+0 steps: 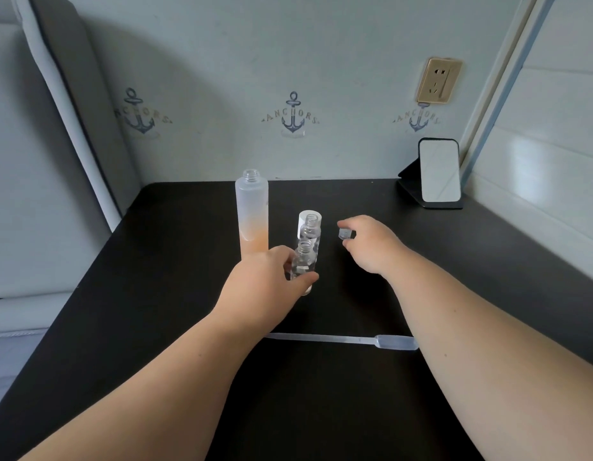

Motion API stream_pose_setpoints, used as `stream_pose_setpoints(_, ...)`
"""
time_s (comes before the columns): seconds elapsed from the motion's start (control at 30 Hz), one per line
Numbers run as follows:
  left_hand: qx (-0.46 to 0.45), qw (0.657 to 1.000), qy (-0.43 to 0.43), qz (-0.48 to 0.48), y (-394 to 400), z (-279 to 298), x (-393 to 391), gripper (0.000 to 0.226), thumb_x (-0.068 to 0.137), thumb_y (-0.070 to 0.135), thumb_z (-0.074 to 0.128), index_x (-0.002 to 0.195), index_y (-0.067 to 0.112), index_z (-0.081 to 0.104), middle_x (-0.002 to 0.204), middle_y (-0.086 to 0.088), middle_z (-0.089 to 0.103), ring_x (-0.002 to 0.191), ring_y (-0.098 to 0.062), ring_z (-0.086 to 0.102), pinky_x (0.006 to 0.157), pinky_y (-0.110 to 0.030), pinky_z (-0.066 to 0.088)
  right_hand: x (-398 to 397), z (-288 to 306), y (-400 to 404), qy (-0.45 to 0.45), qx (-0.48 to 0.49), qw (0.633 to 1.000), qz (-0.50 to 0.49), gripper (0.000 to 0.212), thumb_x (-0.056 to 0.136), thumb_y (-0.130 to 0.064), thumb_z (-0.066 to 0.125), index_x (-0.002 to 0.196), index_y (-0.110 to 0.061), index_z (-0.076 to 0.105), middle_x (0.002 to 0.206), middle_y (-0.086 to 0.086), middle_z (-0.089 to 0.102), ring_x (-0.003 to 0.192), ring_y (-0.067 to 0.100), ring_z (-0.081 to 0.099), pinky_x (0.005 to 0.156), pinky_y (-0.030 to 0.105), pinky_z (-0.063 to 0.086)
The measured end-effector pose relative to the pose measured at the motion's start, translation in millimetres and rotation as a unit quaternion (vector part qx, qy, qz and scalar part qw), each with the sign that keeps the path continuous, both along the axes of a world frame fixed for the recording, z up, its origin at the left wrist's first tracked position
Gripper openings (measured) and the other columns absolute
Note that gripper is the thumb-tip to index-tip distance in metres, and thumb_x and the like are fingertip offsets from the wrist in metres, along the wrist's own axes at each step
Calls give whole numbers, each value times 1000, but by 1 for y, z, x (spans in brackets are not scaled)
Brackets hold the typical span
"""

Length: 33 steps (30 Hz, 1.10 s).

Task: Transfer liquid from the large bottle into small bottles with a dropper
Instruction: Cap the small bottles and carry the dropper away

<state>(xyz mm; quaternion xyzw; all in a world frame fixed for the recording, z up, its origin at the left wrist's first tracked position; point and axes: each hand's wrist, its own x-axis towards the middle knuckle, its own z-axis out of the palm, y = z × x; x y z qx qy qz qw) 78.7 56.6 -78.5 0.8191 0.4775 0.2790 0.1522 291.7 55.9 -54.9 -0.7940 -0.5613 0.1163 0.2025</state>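
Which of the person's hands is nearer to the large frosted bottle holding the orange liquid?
Left. The left hand holds a small clear bottle right beside the large bottle. The right hand pinches a small cap farther to the right, beyond the small bottles.

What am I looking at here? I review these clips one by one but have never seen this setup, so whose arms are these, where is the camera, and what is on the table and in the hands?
There is no machine here: a person wears a camera on the head, so the one picture looks forward and down along their own bare arms. The left hand grips a small clear bottle standing open on the dark table. The right hand pinches a small clear cap just above the table. A second small bottle stands right behind the first. The tall frosted bottle, open, holds orange liquid in its lower part. A plastic dropper lies flat near the person, untouched. A small mirror stands at the far right.
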Motion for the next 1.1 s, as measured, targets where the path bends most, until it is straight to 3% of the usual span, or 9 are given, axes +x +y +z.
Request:
stream_pose_setpoints(0.13,-4,1000,4,-12,0,2,-1,41,88,59,66,114,28,65,92,15,66,80,-5,62,64,-16,47,-8,2,-2,-29,-2,1000,5,42,102,-12,57,143,-21,56,144,2,47,125,26,54,94,27,40)
stream_pose_setpoints(0.3,-1,1000,5,-24,-1,3,-2,35,88,59,65,106,30,65,86,15,64,75,-3,59,62,-18,49,-17,9,-17,-31,-8,999,14,25,102,-22,57,126,-21,65,125,2,54,110,24,57,84,29,42)
stream_pose_setpoints(0.43,10,999,4,-36,-2,2,-1,33,87,61,65,103,31,65,82,14,64,72,-4,60,64,-24,54,-22,19,-31,-24,-38,999,21,16,98,-21,63,111,-19,72,110,1,68,101,22,64,85,32,51)
stream_pose_setpoints(0.57,13,999,-1,-42,-2,0,0,34,86,63,64,100,32,65,80,15,63,71,-4,61,66,-27,57,-11,21,-45,104,90,991,7,13,93,-30,70,107,-31,70,97,-12,71,92,6,66,78,28,51)
stream_pose_setpoints(0.73,10,999,-13,-51,0,-1,-1,29,86,62,65,99,36,63,77,18,60,68,-2,59,58,-20,51,-14,13,-54,289,230,926,83,22,95,-18,69,104,-38,73,94,-13,74,88,5,70,69,16,54)
stream_pose_setpoints(0.8,18,998,-21,-56,1,-3,-1,27,86,61,65,98,37,63,75,18,60,74,0,58,56,-20,48,-15,10,-57,294,241,918,115,24,96,-18,68,105,-40,73,96,-16,74,92,6,71,73,13,54)
stream_pose_setpoints(0.9,39,996,-32,-73,1,-4,1,25,86,59,64,98,37,63,74,18,57,87,6,52,56,-17,41,-16,8,-58,277,236,920,144,23,96,-21,70,106,-41,73,98,-13,75,96,8,71,82,21,58)
stream_pose_setpoints(1.1,48,993,-36,-106,0,-3,1,21,85,59,60,91,38,62,71,18,56,82,2,54,57,-19,41,-23,9,-62,194,242,932,188,25,95,-16,70,116,-27,76,103,-13,70,99,9,67,88,23,56)
